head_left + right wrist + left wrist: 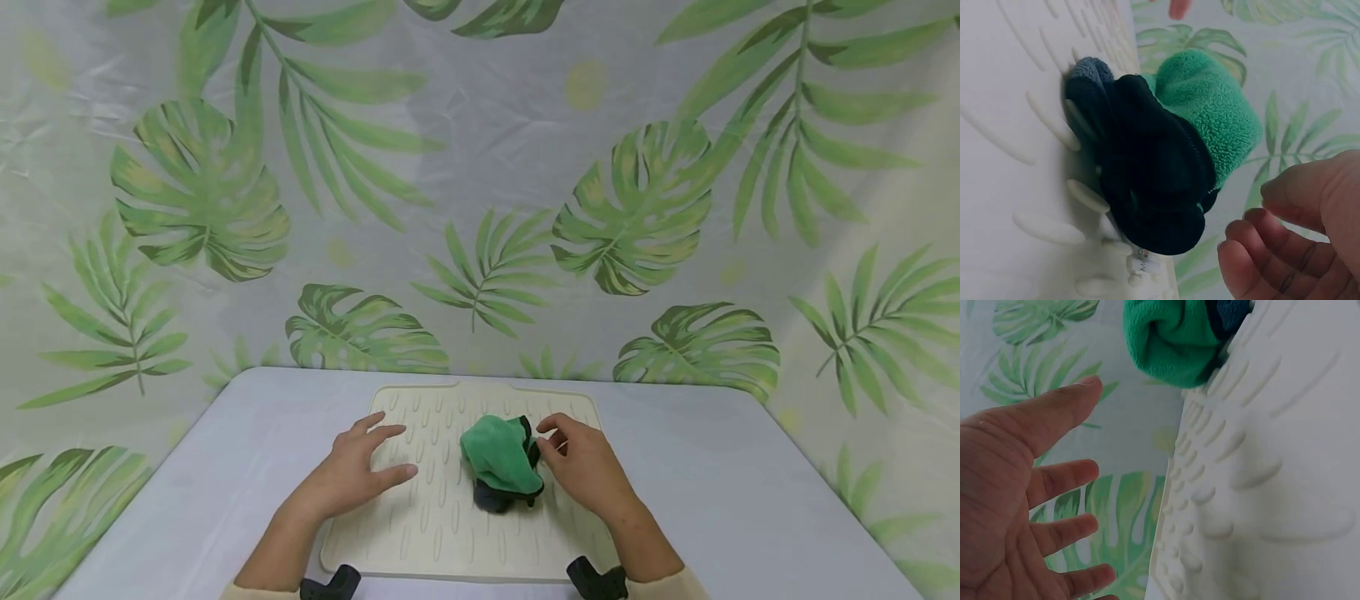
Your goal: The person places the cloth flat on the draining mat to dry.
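Note:
A crumpled green terry cloth with black edging sits in a heap on the cream ridged mat. A dark blue-grey part shows beneath its green side. In the right wrist view the dark folds face the camera, and a small white tag pokes out below. To the left of the cloth, my left hand hovers with fingers spread, holding nothing. My right hand is close at the cloth's right side. Its fingers are loosely bent, and the right wrist view shows a gap between them and the cloth.
The mat lies on a white table, which ends at a far edge in front of a leaf-patterned curtain. Black wrist devices show at the bottom, near both sleeves.

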{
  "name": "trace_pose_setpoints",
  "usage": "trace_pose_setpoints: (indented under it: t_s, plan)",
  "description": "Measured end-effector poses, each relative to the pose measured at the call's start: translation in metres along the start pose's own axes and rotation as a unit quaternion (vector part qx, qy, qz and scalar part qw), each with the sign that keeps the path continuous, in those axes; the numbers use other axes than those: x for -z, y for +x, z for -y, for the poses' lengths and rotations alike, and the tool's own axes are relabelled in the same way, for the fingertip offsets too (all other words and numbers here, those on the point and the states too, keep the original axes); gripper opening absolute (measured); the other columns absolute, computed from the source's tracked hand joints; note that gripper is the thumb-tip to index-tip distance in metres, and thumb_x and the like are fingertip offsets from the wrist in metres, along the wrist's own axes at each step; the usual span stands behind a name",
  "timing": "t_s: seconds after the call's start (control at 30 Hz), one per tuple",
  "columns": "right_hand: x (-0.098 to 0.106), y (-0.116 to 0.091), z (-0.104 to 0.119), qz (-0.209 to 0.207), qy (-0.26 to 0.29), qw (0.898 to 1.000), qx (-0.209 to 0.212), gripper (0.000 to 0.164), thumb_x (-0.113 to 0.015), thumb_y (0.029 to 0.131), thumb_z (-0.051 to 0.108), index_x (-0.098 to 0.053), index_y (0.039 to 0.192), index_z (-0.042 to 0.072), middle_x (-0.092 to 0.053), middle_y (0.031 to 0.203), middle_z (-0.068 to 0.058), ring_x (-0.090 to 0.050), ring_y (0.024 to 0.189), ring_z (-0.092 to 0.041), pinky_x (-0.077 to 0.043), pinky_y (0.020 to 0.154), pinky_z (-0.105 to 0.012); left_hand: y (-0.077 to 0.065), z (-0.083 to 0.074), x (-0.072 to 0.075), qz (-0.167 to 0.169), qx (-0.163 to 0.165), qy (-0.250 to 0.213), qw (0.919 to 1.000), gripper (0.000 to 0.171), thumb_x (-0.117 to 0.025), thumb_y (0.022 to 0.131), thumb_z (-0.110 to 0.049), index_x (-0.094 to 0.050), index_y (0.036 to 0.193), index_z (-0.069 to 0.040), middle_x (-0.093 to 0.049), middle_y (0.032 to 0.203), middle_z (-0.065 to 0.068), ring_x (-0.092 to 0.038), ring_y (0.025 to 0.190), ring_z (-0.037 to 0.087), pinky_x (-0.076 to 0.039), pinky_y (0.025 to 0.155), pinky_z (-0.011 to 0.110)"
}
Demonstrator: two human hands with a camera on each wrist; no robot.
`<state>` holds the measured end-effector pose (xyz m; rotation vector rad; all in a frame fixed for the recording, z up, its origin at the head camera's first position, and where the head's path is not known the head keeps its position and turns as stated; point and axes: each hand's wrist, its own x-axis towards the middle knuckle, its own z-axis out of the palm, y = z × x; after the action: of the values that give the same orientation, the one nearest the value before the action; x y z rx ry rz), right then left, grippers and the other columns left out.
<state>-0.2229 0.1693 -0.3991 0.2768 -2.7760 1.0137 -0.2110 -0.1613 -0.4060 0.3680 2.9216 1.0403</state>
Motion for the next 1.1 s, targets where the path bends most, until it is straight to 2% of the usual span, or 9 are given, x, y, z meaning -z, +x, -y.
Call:
trace_pose_setpoints:
  t_s: [0.13, 0.27, 0.33, 0.47, 0.67, 0.83, 0.97, 1.1]
  plan:
    - [-0.005, 0.001, 0.000, 0.013, 0.013, 1.000, 0.002, 0.018, -0.068, 0.098, 0.015, -0.070, 0.116, 0.015, -0.067, 0.088, 0.003, -0.062, 0.078, -0.009, -0.051, 0.062, -0.027, 0.000, -0.009, -0.006, 0.001, -0.014, -0.019, 0.9997, 0.064, -0.073, 0.091, -0.050, -0.059, 0.143, -0.016, -0.043, 0.159, 0.016, -0.039, 0.146, 0.047, -0.041, 0.110, 0.068]
    - [-0.008, 0.001, 0.003, 0.027, 0.029, 0.999, 0.013, 0.024, -0.068, 0.098, 0.012, -0.069, 0.122, 0.017, -0.067, 0.092, 0.003, -0.065, 0.083, -0.010, -0.053, 0.064, -0.027, -0.001, -0.019, -0.014, 0.002, -0.020, -0.049, 0.9986, 0.058, -0.073, 0.091, -0.049, -0.060, 0.141, -0.023, -0.052, 0.153, 0.005, -0.048, 0.143, 0.035, -0.043, 0.112, 0.061]
    - [-0.009, 0.000, 0.005, 0.034, 0.035, 0.999, 0.015, 0.026, -0.068, 0.098, 0.011, -0.068, 0.123, 0.018, -0.068, 0.093, 0.003, -0.066, 0.086, -0.010, -0.055, 0.066, -0.028, -0.001, -0.023, -0.019, 0.006, -0.028, -0.066, 0.9974, 0.057, -0.073, 0.092, -0.049, -0.060, 0.141, -0.025, -0.055, 0.150, 0.002, -0.053, 0.138, 0.033, -0.048, 0.108, 0.058]
    - [-0.009, 0.000, 0.007, 0.045, 0.044, 0.998, 0.020, 0.029, -0.068, 0.097, 0.009, -0.067, 0.125, 0.017, -0.068, 0.095, 0.001, -0.067, 0.087, -0.012, -0.057, 0.068, -0.028, 0.000, -0.031, -0.029, 0.037, -0.054, -0.101, 0.9928, 0.060, -0.070, 0.094, -0.048, -0.056, 0.146, -0.020, -0.063, 0.143, 0.004, -0.063, 0.122, 0.028, -0.056, 0.092, 0.049]
    - [-0.011, 0.000, 0.006, 0.059, 0.054, 0.997, 0.018, 0.036, -0.068, 0.097, 0.009, -0.064, 0.132, 0.016, -0.069, 0.106, -0.004, -0.066, 0.084, -0.013, -0.055, 0.066, -0.027, 0.004, -0.035, -0.042, 0.089, -0.055, -0.152, 0.9828, 0.061, -0.065, 0.099, -0.045, -0.054, 0.147, -0.010, -0.071, 0.131, 0.008, -0.065, 0.101, 0.016, -0.054, 0.075, 0.033]
    - [-0.014, -0.002, 0.003, 0.078, 0.042, 0.996, 0.024, 0.043, -0.069, 0.097, 0.010, -0.060, 0.139, 0.016, -0.067, 0.120, -0.007, -0.060, 0.081, -0.011, -0.051, 0.066, -0.026, 0.003, -0.039, -0.051, 0.119, -0.048, -0.207, 0.9699, 0.058, -0.063, 0.101, -0.039, -0.052, 0.148, -0.006, -0.063, 0.142, 0.016, -0.066, 0.097, 0.016, -0.053, 0.068, 0.032]
    - [-0.015, -0.004, 0.002, 0.087, 0.049, 0.994, 0.048, 0.044, -0.070, 0.096, 0.009, -0.060, 0.139, 0.013, -0.065, 0.125, -0.010, -0.063, 0.086, -0.013, -0.053, 0.068, -0.023, 0.002, -0.043, -0.055, 0.138, -0.044, -0.252, 0.9567, 0.056, -0.062, 0.102, -0.034, -0.052, 0.148, -0.005, -0.059, 0.147, 0.018, -0.068, 0.096, 0.020, -0.053, 0.071, 0.034]
    - [-0.016, -0.004, 0.002, 0.078, 0.069, 0.992, 0.071, 0.040, -0.069, 0.095, 0.006, -0.062, 0.135, 0.009, -0.064, 0.124, -0.012, -0.067, 0.092, -0.017, -0.056, 0.072, -0.022, 0.002, -0.045, -0.056, 0.132, -0.038, -0.268, 0.9535, 0.049, -0.063, 0.102, -0.033, -0.057, 0.143, -0.006, -0.065, 0.138, 0.016, -0.069, 0.092, 0.023, -0.051, 0.070, 0.034]
